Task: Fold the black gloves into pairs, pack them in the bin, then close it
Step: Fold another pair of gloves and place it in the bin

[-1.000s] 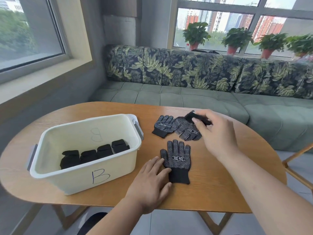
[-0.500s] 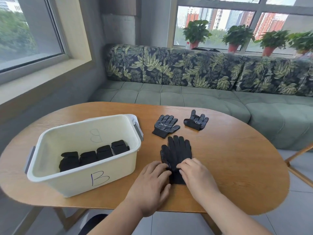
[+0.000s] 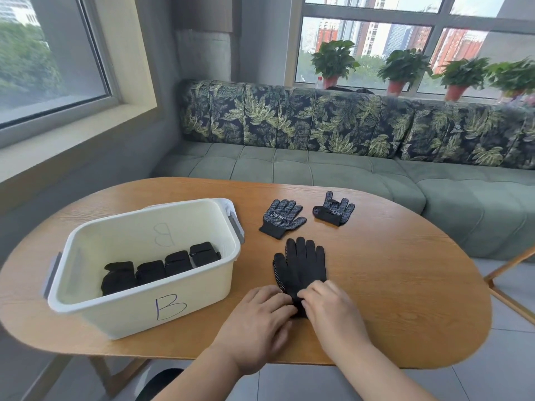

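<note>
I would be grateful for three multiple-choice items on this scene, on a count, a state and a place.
1. Folded pairs in the bin: A two; B four; C six.
2. The bin is: A lidded; B open; C tipped over.
3. The left hand and right hand touch: A the stacked gloves; B the bin; C nothing.
1 B, four bundles line its floor; 2 B, no lid on it; 3 A, both rest at the cuff.

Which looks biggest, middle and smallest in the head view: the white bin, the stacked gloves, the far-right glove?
1. white bin
2. stacked gloves
3. far-right glove, though it lies farther off, so its smaller look is unsure.
</note>
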